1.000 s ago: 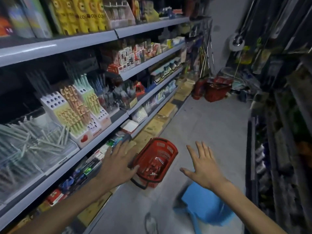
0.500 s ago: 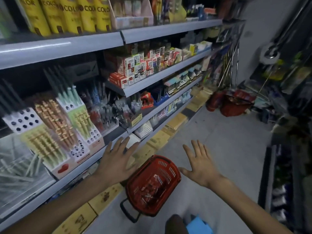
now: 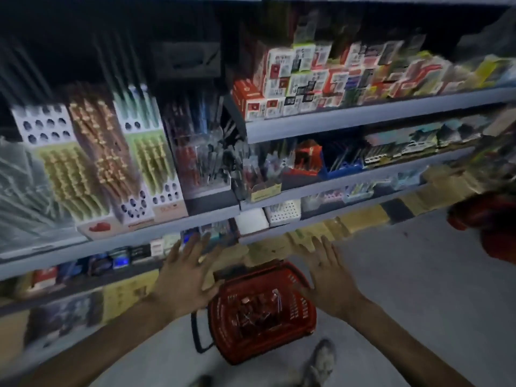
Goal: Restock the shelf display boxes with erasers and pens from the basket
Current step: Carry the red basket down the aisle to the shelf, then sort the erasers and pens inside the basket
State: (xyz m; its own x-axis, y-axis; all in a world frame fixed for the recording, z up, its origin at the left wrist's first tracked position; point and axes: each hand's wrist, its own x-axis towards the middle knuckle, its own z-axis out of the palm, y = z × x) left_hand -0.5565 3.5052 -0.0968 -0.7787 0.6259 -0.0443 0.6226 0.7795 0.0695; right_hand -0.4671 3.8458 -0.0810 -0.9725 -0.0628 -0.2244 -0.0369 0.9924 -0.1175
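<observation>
Basket (image 3: 220, 325) sits below pen display boxes (image 3: 167, 196), their labels blurred unreadable.

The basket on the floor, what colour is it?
Red, with a black handle; the basket shows best in the head view.

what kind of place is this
Most likely the stationery aisle of a small shop. Long metal shelves carry pen display boxes with rows of holes and stacks of small red-and-white boxes, and a red basket of goods stands on the floor below.
</observation>
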